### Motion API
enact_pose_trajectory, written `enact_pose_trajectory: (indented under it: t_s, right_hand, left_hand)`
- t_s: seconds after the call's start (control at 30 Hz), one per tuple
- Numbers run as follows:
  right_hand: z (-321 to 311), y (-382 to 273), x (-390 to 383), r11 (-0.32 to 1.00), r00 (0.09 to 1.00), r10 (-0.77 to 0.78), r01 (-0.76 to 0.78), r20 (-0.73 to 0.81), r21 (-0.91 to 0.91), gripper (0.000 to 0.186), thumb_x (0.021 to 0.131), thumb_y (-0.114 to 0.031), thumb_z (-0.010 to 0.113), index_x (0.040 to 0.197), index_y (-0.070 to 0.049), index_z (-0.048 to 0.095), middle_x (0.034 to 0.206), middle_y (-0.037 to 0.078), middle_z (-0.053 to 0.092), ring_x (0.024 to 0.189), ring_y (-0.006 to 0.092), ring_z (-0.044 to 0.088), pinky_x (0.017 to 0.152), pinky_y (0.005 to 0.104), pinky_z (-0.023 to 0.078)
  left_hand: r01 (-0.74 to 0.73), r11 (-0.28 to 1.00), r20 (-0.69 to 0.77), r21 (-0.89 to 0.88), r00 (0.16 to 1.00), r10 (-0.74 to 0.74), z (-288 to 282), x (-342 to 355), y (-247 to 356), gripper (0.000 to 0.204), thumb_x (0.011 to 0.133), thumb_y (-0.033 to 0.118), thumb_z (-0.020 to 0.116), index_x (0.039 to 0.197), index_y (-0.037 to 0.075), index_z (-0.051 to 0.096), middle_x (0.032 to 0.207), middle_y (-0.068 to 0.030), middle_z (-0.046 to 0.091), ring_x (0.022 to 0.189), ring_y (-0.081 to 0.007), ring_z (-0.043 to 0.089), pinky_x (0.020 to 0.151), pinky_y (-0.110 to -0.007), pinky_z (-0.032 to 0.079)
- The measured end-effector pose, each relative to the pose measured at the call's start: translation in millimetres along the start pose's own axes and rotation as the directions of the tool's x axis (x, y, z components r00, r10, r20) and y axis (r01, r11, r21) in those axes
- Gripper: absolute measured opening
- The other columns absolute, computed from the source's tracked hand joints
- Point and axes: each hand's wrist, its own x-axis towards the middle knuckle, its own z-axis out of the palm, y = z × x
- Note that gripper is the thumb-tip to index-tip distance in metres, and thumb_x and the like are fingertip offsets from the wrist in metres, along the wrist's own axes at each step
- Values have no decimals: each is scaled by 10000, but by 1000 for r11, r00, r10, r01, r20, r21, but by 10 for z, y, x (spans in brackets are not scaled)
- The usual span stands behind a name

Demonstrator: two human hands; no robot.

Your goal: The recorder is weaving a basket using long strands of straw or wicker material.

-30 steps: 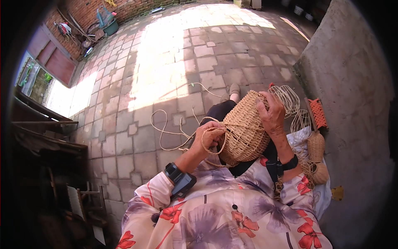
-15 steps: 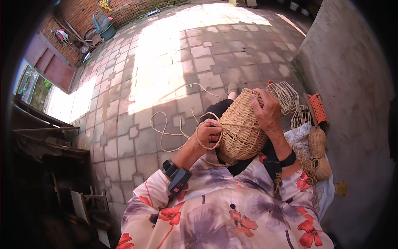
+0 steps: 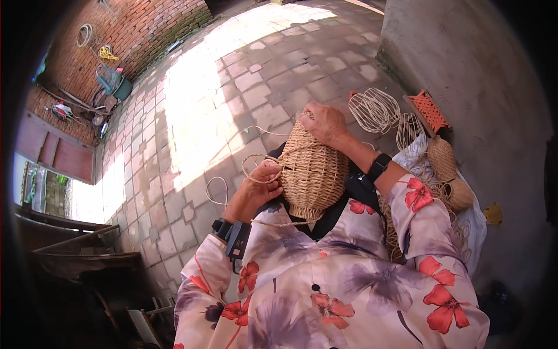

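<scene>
A tan woven basket, vase-like with a narrow neck toward me, rests in my lap. My right hand is closed over its far end, fingers curled on the rim. At the basket's left side my left hand pinches a straw-coloured cord, which loops around the fingers and meets the weave. Part of that grip is hidden behind the fingers. Another stretch of cord crosses below the basket's near end.
To the right lie wire frames, an orange woven piece, a smaller woven vessel and loose cord on a white sack. A grey wall rises beyond them. Dark wooden furniture stands at left on the paved floor.
The basket has tilted so its far end points away and slightly left, and more of its near neck shows. My right hand has moved with it. The view has swung right.
</scene>
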Motion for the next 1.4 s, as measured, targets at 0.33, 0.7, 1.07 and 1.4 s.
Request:
enact_pose_trajectory:
  t_s: [0.33,0.7,1.07,1.4]
  right_hand:
    - [57,-31,-37,996,995,-92,92,-44,-20,281,821,-305,561,877,-37,626,852,191,659,816,381,640,754,498,487]
    - [0,-183,-170,972,951,-220,195,-216,-132,237,809,-269,577,864,-40,605,826,148,626,841,334,620,761,455,466]
    - [-84,-6,-139,988,970,-142,150,-196,27,221,803,-283,620,857,-70,642,878,117,628,870,324,619,751,429,498]
    - [-17,16,-151,985,971,-156,168,-184,50,199,804,-244,598,788,-47,618,850,137,614,830,339,603,743,455,487]
  left_hand:
    - [107,967,-259,231,965,-45,-153,190,20,126,858,205,652,906,177,538,732,39,511,607,-117,524,616,-302,536]
    - [-111,796,-259,595,911,321,-162,307,-130,168,849,189,628,942,51,653,758,-33,657,574,-134,616,506,-274,538]
    - [-283,810,-41,513,935,353,548,-329,-47,157,826,137,707,844,9,619,729,-10,632,578,-101,600,521,-214,518]
    - [188,-65,-15,980,396,918,-1079,-362,303,172,819,110,548,973,58,492,654,-217,592,579,-402,566,566,-476,447]
